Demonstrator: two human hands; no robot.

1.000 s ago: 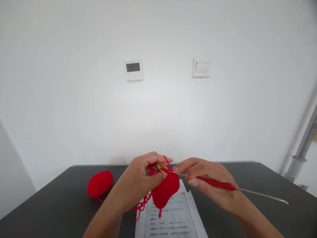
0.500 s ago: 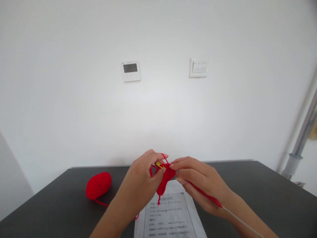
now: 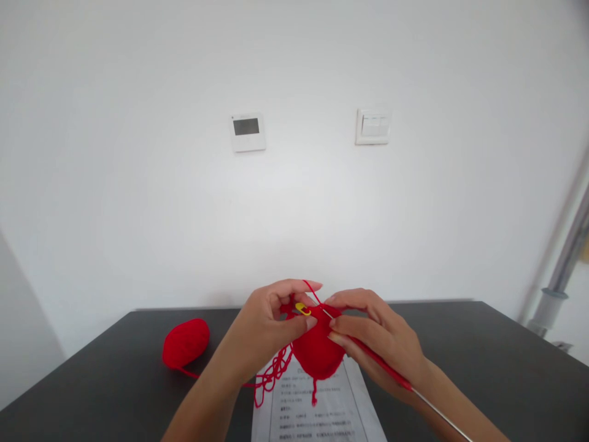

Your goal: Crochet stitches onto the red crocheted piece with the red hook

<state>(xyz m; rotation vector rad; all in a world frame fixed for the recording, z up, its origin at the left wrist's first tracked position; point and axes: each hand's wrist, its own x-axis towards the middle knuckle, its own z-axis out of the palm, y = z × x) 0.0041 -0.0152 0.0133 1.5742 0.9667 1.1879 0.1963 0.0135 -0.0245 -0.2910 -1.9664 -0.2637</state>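
My left hand [image 3: 271,319] pinches the upper edge of a red crochet piece [image 3: 317,353] between thumb and fingers. A strand of red yarn runs over its raised index finger down to the work. Close to the left thumb, a yellow stitch marker [image 3: 302,309] is clipped on the edge. My right hand [image 3: 377,334] is closed round a crochet hook [image 3: 381,363] with a red grip and a long metal shaft. The hook's tip meets the top edge of the piece, where right fingers also touch it. A short yarn tail hangs from the bottom.
A red yarn ball [image 3: 185,344] sits on the dark table [image 3: 133,380] at left, its strand leading to loose yarn loops [image 3: 275,372]. Under the hands lies a printed sheet [image 3: 317,417]. The white wall behind carries a thermostat [image 3: 247,132] and a light switch [image 3: 373,127].
The crochet piece has turned from nearly edge-on to show its broad face. The hook's metal tip now shows at the top edge, and the loose yarn loops are more visible.
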